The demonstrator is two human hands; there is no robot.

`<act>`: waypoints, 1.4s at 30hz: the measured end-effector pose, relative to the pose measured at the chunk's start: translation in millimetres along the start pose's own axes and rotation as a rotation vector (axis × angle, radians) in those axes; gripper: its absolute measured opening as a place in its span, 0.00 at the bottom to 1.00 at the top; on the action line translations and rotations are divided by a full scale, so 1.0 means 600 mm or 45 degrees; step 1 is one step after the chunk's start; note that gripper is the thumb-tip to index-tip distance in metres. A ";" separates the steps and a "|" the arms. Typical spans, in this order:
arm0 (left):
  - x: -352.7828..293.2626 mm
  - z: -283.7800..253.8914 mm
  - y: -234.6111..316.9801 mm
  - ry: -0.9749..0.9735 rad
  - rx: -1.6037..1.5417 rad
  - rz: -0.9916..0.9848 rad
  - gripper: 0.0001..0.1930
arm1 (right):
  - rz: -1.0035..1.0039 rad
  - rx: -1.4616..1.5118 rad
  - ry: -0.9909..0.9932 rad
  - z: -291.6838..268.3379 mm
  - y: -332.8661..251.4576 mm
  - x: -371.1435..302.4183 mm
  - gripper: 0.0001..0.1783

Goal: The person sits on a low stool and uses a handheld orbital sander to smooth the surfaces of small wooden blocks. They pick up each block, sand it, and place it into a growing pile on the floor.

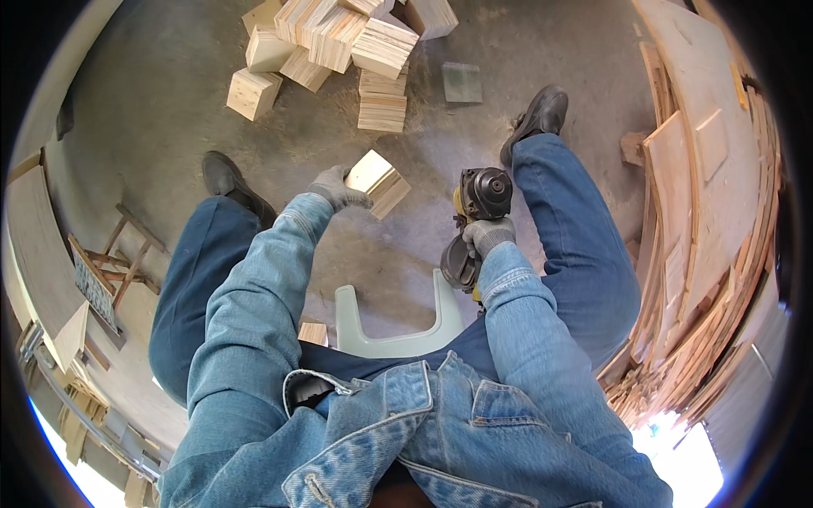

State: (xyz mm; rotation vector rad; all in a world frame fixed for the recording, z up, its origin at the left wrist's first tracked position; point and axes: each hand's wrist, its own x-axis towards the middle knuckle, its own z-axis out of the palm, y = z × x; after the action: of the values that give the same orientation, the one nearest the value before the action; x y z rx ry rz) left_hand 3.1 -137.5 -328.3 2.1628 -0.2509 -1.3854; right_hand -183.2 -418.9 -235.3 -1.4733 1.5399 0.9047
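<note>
My left hand [339,188], in a grey glove, grips a block of stacked plywood squares [389,193] by its left side. The block is tilted, so its pale top and layered edge both show. To the right, my gloved right hand [489,235] is closed round the handle of a black and yellow nail gun [487,193] with a round drum. Between the nail gun and the block there is a gap. My fingers on the handle are partly hidden by the tool and sleeve.
Ahead lies a heap of plywood blocks [334,38], with a small greenish-grey block [461,83] beside it. A pale green plastic stool [398,345] is between my legs. Plywood sheets and strips [677,212] lean at the right; a wooden frame [118,254] stands at the left.
</note>
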 end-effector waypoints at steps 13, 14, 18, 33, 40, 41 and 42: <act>-0.189 -0.134 0.078 -0.329 -1.413 0.403 0.46 | -0.105 0.068 0.004 0.001 0.003 -0.001 0.04; -0.209 -0.149 0.089 -0.274 -1.395 0.439 0.46 | -0.135 0.028 0.003 0.002 0.015 0.023 0.05; -0.312 -0.225 0.140 0.090 -1.346 0.711 0.41 | -0.208 0.227 0.063 0.018 0.035 0.031 0.05; -0.840 -0.178 -0.308 1.373 -1.442 0.468 0.37 | -0.342 -0.314 -0.059 0.014 0.041 0.056 0.08; -0.935 0.178 -0.426 1.517 -1.709 -0.153 0.38 | -0.381 -0.312 0.026 0.046 0.046 -0.034 0.05; -0.936 0.211 -0.429 1.495 -1.713 -0.236 0.38 | -0.392 -0.337 0.055 0.046 0.047 -0.032 0.05; -0.937 0.244 -0.430 1.491 -1.706 -0.247 0.37 | -0.397 -0.303 0.069 0.052 0.049 -0.040 0.06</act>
State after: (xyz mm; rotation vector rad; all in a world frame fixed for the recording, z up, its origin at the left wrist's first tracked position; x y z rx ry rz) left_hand -413.9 270.7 -76.4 1.3950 1.0283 0.0234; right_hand -210.5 -378.8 -227.6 -1.8599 1.2229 0.8877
